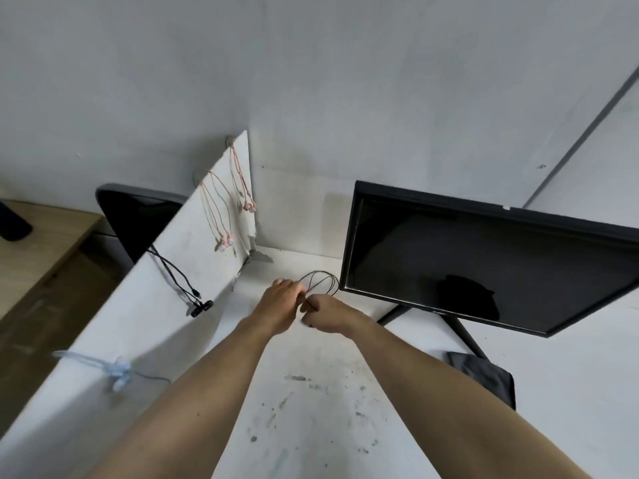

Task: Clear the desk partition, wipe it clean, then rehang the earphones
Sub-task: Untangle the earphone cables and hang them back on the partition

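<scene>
Hiding fingers, both hands (304, 307) grip black cable (321, 283).

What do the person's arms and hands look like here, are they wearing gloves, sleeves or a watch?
Both arms are bare from the bottom edge of the picture up to the wrists: no sleeves show. The left hand and the right hand are bare too, with no gloves. No watch, bracelet or ring can be seen on either one. The forearms look long and wide near the camera because of the wide-angle lens.

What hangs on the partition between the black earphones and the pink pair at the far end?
Another pink pair, hanging between the black earphones and far pink pair, head view.
</scene>
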### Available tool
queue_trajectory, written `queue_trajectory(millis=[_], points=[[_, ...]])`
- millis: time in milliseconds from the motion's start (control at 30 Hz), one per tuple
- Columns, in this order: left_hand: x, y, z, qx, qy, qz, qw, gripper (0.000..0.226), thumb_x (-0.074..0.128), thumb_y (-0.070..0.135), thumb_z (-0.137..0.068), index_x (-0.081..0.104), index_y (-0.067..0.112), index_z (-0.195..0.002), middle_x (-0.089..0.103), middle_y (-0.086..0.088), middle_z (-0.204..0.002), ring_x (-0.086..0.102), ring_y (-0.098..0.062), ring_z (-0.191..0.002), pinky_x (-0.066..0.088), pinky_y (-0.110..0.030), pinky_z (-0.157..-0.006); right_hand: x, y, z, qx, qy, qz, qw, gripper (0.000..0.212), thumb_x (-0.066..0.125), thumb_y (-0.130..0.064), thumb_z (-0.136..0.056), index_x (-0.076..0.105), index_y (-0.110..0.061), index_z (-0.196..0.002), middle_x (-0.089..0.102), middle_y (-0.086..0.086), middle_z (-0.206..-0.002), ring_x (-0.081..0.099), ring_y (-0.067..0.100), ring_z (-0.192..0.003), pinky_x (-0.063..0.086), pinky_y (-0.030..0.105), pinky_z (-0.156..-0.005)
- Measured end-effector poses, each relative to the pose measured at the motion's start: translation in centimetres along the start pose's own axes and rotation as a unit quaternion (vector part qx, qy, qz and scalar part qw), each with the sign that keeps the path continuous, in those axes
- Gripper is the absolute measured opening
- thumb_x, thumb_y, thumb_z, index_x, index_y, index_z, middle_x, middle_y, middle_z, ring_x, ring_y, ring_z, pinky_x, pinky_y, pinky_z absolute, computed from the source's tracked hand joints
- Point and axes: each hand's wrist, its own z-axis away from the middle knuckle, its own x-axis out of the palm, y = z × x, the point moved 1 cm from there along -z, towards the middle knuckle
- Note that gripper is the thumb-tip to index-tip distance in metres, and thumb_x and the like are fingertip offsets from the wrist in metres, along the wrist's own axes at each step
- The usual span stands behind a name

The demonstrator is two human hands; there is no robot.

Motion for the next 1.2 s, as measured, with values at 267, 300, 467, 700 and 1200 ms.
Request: queue_trajectory(millis=[267, 300, 467, 700, 1200], points=[[-11.7, 7.3, 4.0, 0.009, 0.054, 0.139, 0.989, 0.017, 0.043, 0.025, -0.104, 0.055, 0.012, -0.104, 0.058, 0.0, -0.093, 0.052, -0.02, -0.083, 0.033, -0.03, -0.067, -7.7, -7.4, 10.9, -0.05, 0.072, -0.141, 0.986, 0.015, 0.06, -0.017, -0.094, 0.068, -0.004, -0.097, 0.049, 0.004, -0.066, 0.048, 0.015, -0.048, 0.039, 0.026, -0.051], [-13.3, 8.3, 4.8, 0.014, 0.066, 0.143, 0.987, 0.02, 0.043, 0.025, -0.104, 0.057, 0.011, -0.105, 0.059, -0.001, -0.093, 0.052, -0.02, -0.083, 0.031, -0.029, -0.066, -8.5, -8.5, 12.7, -0.069, 0.077, -0.174, 0.979, 0.016, 0.06, -0.017, -0.095, 0.068, -0.003, -0.1, 0.046, 0.003, -0.064, 0.046, 0.016, -0.048, 0.037, 0.027, -0.05], [-17.7, 11.3, 8.1, 0.028, 0.111, 0.206, 0.972, 0.022, 0.043, 0.029, -0.103, 0.059, 0.017, -0.094, 0.057, 0.001, -0.076, 0.051, -0.019, -0.065, 0.036, -0.028, -0.053, -10.0, -11.3, 19.5, -0.127, 0.043, -0.321, 0.938, 0.022, 0.054, -0.02, -0.101, 0.066, -0.012, -0.117, 0.039, 0.001, -0.063, 0.041, 0.017, -0.054, 0.034, 0.028, -0.054], [-20.7, 13.3, 11.8, 0.069, 0.147, 0.189, 0.969, 0.021, 0.049, 0.031, -0.1, 0.065, 0.021, -0.091, 0.056, 0.007, -0.069, 0.045, -0.011, -0.056, 0.033, -0.015, -0.05, -8.4, -11.3, 24.6, -0.095, 0.09, -0.232, 0.964, 0.031, 0.051, -0.034, -0.103, 0.067, -0.007, -0.106, 0.033, -0.001, -0.064, 0.026, 0.013, -0.048, 0.016, 0.025, -0.043], [-23.6, 14.8, 12.1, 0.055, 0.211, 0.185, 0.958, 0.021, 0.048, 0.031, -0.1, 0.06, 0.02, -0.087, 0.056, 0.003, -0.072, 0.045, -0.013, -0.061, 0.036, -0.024, -0.057, -11.9, -12.0, 28.8, -0.076, 0.008, -0.152, 0.985, 0.024, 0.051, -0.031, -0.103, 0.063, -0.011, -0.096, 0.04, -0.001, -0.063, 0.04, 0.012, -0.051, 0.03, 0.026, -0.052]])
